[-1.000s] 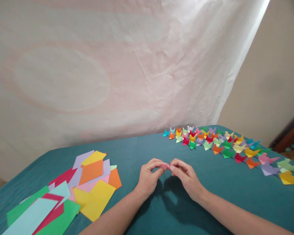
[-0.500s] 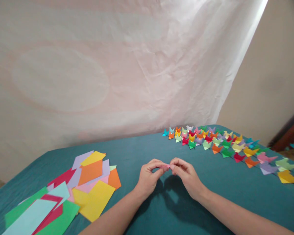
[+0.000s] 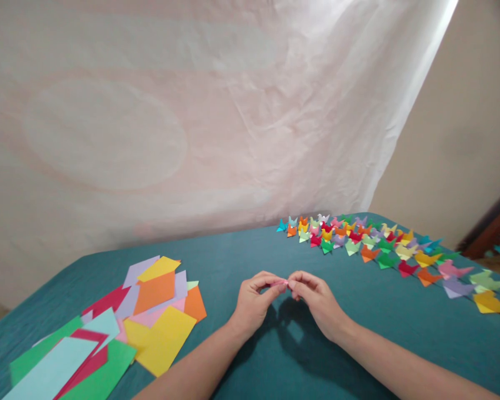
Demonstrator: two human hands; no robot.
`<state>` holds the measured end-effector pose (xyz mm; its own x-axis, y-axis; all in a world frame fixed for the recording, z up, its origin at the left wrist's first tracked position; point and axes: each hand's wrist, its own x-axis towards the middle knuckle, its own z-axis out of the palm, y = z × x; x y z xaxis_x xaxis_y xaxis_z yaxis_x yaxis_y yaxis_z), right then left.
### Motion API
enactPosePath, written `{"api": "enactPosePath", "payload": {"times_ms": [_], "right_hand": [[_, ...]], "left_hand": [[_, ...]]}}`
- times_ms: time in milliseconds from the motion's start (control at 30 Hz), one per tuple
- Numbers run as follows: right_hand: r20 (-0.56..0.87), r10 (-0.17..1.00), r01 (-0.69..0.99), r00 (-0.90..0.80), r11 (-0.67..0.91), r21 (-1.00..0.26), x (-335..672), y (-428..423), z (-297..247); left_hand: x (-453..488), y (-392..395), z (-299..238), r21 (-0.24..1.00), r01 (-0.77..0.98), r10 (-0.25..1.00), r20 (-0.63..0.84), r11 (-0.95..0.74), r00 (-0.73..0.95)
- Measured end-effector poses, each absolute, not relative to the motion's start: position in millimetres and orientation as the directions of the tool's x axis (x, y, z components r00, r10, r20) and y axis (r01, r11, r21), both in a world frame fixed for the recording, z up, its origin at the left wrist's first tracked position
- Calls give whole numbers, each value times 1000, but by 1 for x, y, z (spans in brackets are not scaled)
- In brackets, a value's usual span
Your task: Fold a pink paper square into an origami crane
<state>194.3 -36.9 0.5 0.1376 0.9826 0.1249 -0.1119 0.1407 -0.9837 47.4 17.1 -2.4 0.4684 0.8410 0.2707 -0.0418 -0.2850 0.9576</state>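
A small piece of folded pink paper [image 3: 284, 282] is pinched between my two hands, just above the table. My left hand [image 3: 256, 300] grips it from the left between thumb and fingers. From the other side, my right hand [image 3: 312, 294] holds its right end with thumb and fingertips. Most of the paper is covered by the fingers, so its full shape does not show. Both hands cast shadows on the dark green tablecloth [image 3: 233, 255] below.
Loose coloured paper sheets [image 3: 166, 339] lie overlapping on the left side. Rows of folded paper birds [image 3: 387, 260] in many colours stand along the back and right. A pale curtain [image 3: 216, 122] hangs behind the table.
My right hand has shifted very slightly left, its fingertips closer to those of my left hand. The left hand stays nearly the same.
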Motion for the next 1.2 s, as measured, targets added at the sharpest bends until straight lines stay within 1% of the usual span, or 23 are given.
{"api": "enactPosePath", "payload": {"times_ms": [133, 233, 400, 567, 700, 833, 967, 1100, 1200], "right_hand": [[20, 995, -261, 99, 45, -964, 193, -36, 0], [-29, 998, -364, 55, -7, -931, 191, -35, 2], [-67, 997, -422, 41, -44, -906, 191, -35, 2], [-87, 996, -409, 19, -72, -910, 192, -34, 0], [-91, 996, -420, 7, -79, -904, 193, -33, 0], [-86, 996, -422, -2, -79, -903, 193, -33, 1], [-66, 998, -405, -5, -63, -912, 194, -33, -2], [-26, 999, -315, 23, -18, -949, 194, -33, -6], [46, 998, -159, 42, 52, -986, 194, -32, -8]], "left_hand": [[48, 15, 1, 948, -20, 848, 294, -318, 440], [48, 14, 3, 937, -7, 841, 316, -349, 440], [47, 15, 0, 917, 7, 822, 354, -399, 446], [47, 17, -3, 909, 26, 821, 364, -416, 440], [46, 17, -3, 918, 34, 832, 342, -395, 436], [46, 19, -7, 944, 6, 841, 292, -330, 456], [47, 20, -9, 974, -40, 857, 214, -222, 469], [50, 17, -5, 988, -136, 875, 129, -72, 466], [51, 15, 1, 979, -205, 884, 78, 21, 462]]}}
